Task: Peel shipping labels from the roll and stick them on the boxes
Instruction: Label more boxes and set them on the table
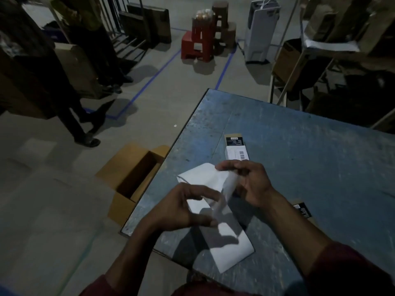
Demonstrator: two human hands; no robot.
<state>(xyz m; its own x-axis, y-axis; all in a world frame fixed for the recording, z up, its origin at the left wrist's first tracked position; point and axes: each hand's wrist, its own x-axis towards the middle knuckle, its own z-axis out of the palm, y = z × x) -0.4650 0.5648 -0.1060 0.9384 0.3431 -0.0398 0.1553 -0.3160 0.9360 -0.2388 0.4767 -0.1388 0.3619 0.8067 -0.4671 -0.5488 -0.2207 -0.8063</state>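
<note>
Your left hand [183, 207] and right hand [250, 182] both pinched one label [226, 189] (blurred) above the label strip [230, 244] on the table [310, 159]. Two boxes: one labelled box [236, 148] just beyond, one second box [302, 210] by your right wrist. One open carton [136, 174] on the floor.

Motion-blurred between left hand [183, 207] and right hand [249, 182] — a label [224, 195], print unreadable. Hidden partly behind the right hand: small box [236, 149]. Cut by the right forearm — second box [302, 210]. Too dark at upper left: standing person [85, 39].
</note>
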